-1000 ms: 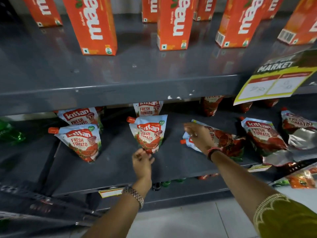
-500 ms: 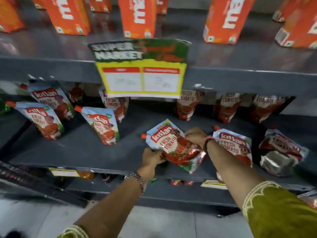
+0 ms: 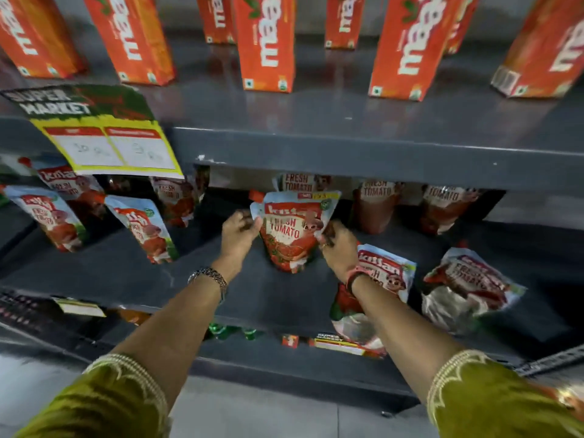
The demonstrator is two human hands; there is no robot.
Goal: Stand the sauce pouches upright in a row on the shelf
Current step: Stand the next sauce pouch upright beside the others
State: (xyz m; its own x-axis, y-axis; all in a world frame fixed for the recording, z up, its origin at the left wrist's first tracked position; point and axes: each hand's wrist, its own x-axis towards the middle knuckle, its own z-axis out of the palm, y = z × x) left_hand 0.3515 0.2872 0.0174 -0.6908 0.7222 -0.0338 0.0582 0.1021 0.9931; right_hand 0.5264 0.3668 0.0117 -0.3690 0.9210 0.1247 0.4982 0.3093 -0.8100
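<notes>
A tomato sauce pouch point(image 3: 292, 235) with an orange cap stands upright on the grey shelf point(image 3: 126, 276). My left hand point(image 3: 238, 232) grips its left edge and my right hand point(image 3: 336, 248) grips its right edge. Two pouches point(image 3: 142, 229) point(image 3: 52, 218) stand upright to the left in the front row. Two more pouches point(image 3: 384, 273) point(image 3: 467, 289) lie flat on the shelf to the right. Several pouches point(image 3: 376, 205) stand in a back row under the upper shelf, partly hidden.
Orange juice cartons point(image 3: 268, 42) stand on the upper shelf point(image 3: 347, 153). A supermarket price sign point(image 3: 104, 143) hangs from that shelf's front edge at the left. A lower shelf shows green bottle caps point(image 3: 218, 328) and a small label point(image 3: 338, 343).
The pouch lay tilted in both hands half a second ago; now it stands upright further back on the shelf. The camera view has swung to the right.
</notes>
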